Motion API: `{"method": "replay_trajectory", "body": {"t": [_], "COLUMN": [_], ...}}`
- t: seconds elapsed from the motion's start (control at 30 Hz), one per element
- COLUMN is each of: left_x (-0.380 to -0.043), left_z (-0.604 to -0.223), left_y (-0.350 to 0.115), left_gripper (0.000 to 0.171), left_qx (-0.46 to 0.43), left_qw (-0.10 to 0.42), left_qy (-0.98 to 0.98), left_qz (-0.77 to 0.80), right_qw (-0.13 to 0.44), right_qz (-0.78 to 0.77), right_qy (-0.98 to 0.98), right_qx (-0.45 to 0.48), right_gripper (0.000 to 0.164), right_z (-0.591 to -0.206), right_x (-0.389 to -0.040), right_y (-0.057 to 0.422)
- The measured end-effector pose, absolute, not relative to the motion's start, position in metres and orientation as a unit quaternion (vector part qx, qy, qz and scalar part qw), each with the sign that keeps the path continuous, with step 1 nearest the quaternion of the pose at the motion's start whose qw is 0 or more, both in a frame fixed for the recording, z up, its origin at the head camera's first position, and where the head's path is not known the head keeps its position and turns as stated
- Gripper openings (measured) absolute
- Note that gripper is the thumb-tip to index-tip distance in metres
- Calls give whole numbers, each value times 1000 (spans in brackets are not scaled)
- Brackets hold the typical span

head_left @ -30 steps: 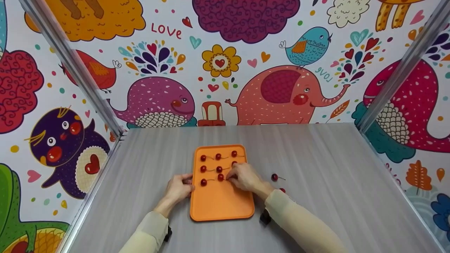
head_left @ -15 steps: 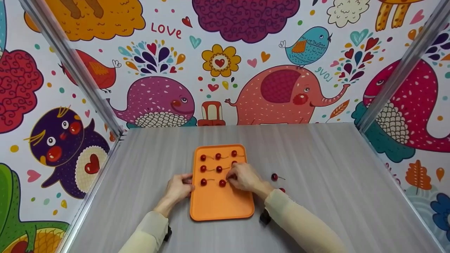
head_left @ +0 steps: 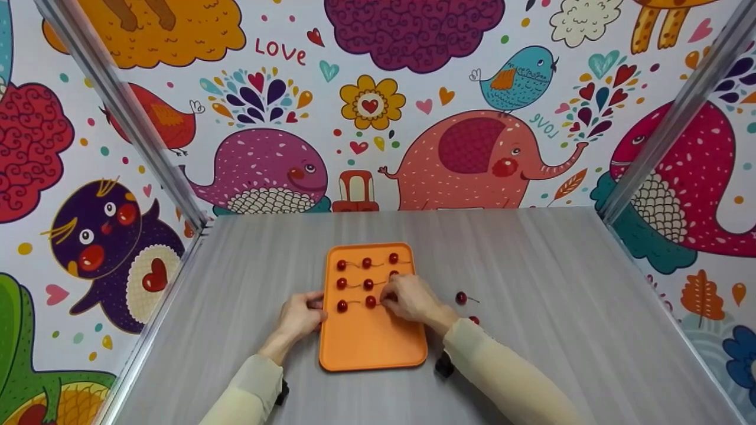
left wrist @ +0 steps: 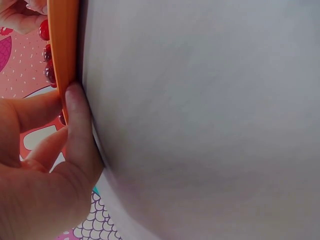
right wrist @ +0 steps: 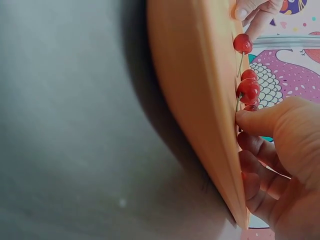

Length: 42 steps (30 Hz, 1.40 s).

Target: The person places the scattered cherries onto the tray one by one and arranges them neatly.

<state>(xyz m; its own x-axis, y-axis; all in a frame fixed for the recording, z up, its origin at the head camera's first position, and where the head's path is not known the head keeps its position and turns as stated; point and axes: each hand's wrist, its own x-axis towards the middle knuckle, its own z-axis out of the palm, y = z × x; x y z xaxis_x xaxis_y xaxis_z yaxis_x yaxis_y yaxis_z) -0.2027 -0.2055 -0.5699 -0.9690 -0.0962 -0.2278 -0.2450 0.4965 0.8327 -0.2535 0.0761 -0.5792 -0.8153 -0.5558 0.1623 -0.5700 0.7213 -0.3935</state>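
An orange tray [head_left: 373,348] lies on the table with red cherries set out in rows on its far half. My left hand [head_left: 300,316] grips the tray's left rim; in the left wrist view its fingertips [left wrist: 76,95] lie against the outer wall. Over the tray's right side, my right hand [head_left: 411,298] pinches the stem of a cherry [head_left: 370,301], the middle one of the nearest row. The right wrist view shows the thumb tip at that stem, below the held cherry [right wrist: 248,89]. Another cherry [head_left: 394,274] is partly hidden behind the right hand.
To the right of the tray, a loose cherry [head_left: 461,297] with its stem rests on the grey table [head_left: 531,265]. One more cherry [head_left: 474,320] shows partly beside the right sleeve. Patterned walls and metal posts [head_left: 661,118] border the table.
The pinched cherry shifted toward the person, then slightly back toward the far side, while staying on the tray. My left hand has kept its place at the rim.
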Motion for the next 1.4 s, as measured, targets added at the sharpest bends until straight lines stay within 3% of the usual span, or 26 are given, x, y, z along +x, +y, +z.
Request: {"method": "replay_trajectory", "body": {"t": [0.5,1.4], "left_x": [-202,-203], "left_z": [-570,-569], "left_y": [-205,-207], "left_gripper": [57,58], "left_qx": [-99,-98], "left_qw": [79,74], "left_qy": [863,856], "left_qz": [489,502], "right_qw": [43,102], "right_qz": [282,293], "right_qy": [-912,-920], "right_qx": [295,240], "right_gripper": [9,6], "right_z": [-568,-564], "right_x": [-250,-236], "right_y": [96,233]}}
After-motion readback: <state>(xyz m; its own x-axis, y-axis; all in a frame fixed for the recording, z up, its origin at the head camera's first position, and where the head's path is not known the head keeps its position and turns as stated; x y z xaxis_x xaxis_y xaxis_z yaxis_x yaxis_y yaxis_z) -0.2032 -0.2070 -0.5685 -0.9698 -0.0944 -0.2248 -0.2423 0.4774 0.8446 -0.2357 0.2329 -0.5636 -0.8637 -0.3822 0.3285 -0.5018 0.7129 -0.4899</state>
